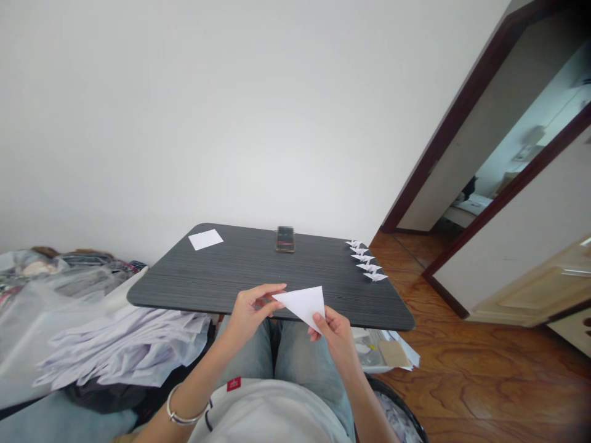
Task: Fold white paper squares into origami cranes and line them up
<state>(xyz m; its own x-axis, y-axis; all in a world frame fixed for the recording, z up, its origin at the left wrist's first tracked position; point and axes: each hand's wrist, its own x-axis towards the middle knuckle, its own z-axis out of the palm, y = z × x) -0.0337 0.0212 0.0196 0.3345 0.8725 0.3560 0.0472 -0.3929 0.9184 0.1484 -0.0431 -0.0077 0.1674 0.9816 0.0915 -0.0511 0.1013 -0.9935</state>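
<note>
Person seated at a dark wood-grain bench, pale wall just behind its far edge. Two bare hands at work over the near edge.

Folded paper: white, triangular, held in front of the near edge's middle. Long narrow point aims at the left hand, short side faces the right hand. Gap between paper and bench top: cannot tell from this angle.

Right grip: closed firmly enough to carry the sheet, thumb flat on the near face by the lower corner, fingers curled behind. Left grip: thumb and forefinger slightly parted, paper's tip between them; whether they pinch it, cannot tell. Metal bangle on the left forearm.

On the bench: flat white sheet at far left, lying by itself. Phone near the middle of the far edge, screen dark with small text, too small to read. Five folded paper birds lined up along the right side, close together, well apart from the hands.

Around: heap of white cloth left of the legs, clear plastic beside it. Right, below bench level, a white tub with papers and a tan piece; nearer the body, a dark-rimmed bin. Brown wood floor beyond, doorway at upper right.
</note>
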